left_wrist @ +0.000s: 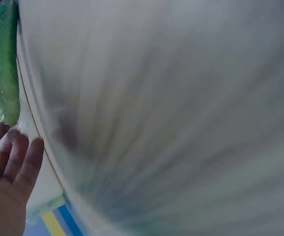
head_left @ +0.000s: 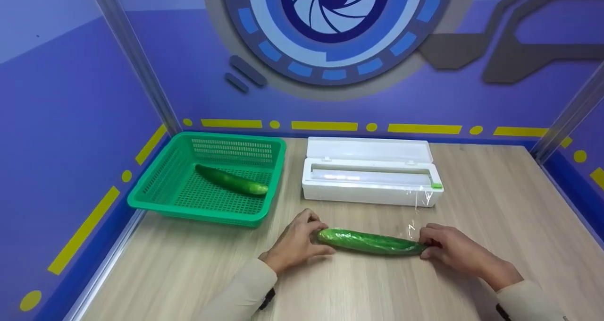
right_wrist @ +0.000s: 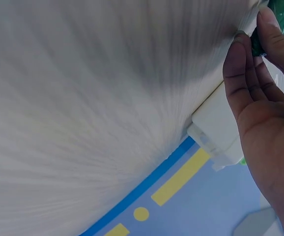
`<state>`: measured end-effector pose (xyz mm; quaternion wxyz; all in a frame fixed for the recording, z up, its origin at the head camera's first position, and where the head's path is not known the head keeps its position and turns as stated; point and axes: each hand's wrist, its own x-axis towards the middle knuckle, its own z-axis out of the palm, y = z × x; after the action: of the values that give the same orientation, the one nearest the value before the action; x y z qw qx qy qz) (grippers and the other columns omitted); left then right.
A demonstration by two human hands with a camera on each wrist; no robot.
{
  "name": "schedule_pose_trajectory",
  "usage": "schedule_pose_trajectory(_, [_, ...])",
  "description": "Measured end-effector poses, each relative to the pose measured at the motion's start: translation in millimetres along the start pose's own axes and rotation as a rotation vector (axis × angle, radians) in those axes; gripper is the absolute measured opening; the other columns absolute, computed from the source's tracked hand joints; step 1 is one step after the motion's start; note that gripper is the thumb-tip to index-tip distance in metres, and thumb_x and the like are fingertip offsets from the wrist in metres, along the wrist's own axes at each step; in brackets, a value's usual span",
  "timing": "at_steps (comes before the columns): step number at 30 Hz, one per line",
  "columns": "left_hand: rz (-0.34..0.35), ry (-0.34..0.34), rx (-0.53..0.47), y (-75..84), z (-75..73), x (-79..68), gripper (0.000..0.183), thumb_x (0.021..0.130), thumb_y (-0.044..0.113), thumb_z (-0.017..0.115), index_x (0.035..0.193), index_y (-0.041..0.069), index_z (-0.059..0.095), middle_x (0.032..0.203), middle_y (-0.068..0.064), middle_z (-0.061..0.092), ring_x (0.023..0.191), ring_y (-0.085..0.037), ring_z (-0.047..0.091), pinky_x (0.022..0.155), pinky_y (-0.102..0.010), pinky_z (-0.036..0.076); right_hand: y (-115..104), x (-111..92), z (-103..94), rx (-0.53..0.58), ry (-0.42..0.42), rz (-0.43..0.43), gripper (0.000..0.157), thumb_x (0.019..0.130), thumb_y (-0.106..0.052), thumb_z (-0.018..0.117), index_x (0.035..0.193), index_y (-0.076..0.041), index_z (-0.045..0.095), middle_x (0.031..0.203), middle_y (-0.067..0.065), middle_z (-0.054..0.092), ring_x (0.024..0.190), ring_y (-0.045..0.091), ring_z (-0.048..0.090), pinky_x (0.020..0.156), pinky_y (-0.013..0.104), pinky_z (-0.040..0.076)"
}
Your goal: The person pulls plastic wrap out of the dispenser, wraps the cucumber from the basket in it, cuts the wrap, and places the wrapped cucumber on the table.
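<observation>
A green cucumber point(head_left: 373, 242) wrapped in clear plastic film lies crosswise on the table in the head view. At its paler left end, my left hand point(head_left: 299, 238) touches the film with fairly straight fingers, the thumb apart on the near side. My right hand point(head_left: 450, 248) pinches the darker right end between thumb and fingers. The right wrist view shows this hand point(right_wrist: 267, 98) around the cucumber's dark tip point(right_wrist: 257, 43). In the left wrist view, the fingers point(left_wrist: 26, 162) lie by the wrapped end of the cucumber point(left_wrist: 7, 83).
Behind the cucumber stands an open white cling film box point(head_left: 368, 196) with a film roll point(head_left: 368, 177) and a green slider point(head_left: 436, 186). A strip of film point(head_left: 411, 229) hangs near its right front. To the left, a green basket point(head_left: 207, 212) holds another cucumber point(head_left: 231, 180). Blue walls enclose the table.
</observation>
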<state>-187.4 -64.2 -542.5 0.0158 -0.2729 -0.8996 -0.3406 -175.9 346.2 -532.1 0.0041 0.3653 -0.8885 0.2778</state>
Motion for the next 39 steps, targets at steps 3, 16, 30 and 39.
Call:
schedule_pose_trajectory(3, [0.029, 0.022, 0.124, 2.2, 2.1, 1.7, 0.045, 0.082, 0.036, 0.093, 0.116, 0.010, 0.081, 0.111, 0.003, 0.054, 0.104, -0.013, 0.052, 0.091, -0.030, 0.050, 0, -1, 0.3, -0.017, 0.015, -0.004, 0.021, 0.089, -0.016, 0.084, 0.094, -0.021, 0.065, 0.091, -0.014, 0.057, 0.080, 0.002, 0.051, 0.066, 0.027, 0.046])
schedule_pose_trajectory(16, [-0.036, 0.022, 0.062, 1.2, 5.2, 11.6, 0.030, 0.085, 0.022, 0.088, 0.110, 0.008, 0.076, 0.099, 0.000, 0.072, 0.089, -0.009, 0.067, 0.081, -0.027, 0.056, -12, -2, -0.9, 0.005, -0.013, 0.246, 0.025, 0.094, -0.013, 0.081, 0.110, -0.013, 0.061, 0.091, -0.012, 0.064, 0.083, 0.004, 0.058, 0.072, 0.031, 0.053])
schedule_pose_trajectory(30, [-0.054, -0.012, 0.037, 1.2, 6.5, 11.6, 0.021, 0.097, 0.024, 0.076, 0.111, 0.008, 0.077, 0.101, 0.002, 0.070, 0.093, -0.009, 0.063, 0.084, -0.029, 0.055, -12, -3, 3.5, -0.081, 0.052, 0.169, 0.022, 0.085, -0.017, 0.089, 0.096, -0.019, 0.070, 0.097, -0.010, 0.057, 0.085, 0.006, 0.056, 0.073, 0.030, 0.052])
schedule_pose_trajectory(39, [-0.060, -0.028, 0.037, 1.8, 5.4, 12.7, 0.039, 0.089, 0.033, 0.087, 0.114, 0.004, 0.078, 0.108, 0.003, 0.055, 0.099, -0.013, 0.057, 0.090, -0.032, 0.052, -4, -2, 7.1, -0.088, 0.117, 0.093, 0.020, 0.086, -0.014, 0.088, 0.095, -0.020, 0.072, 0.093, -0.013, 0.061, 0.082, 0.003, 0.056, 0.071, 0.031, 0.052])
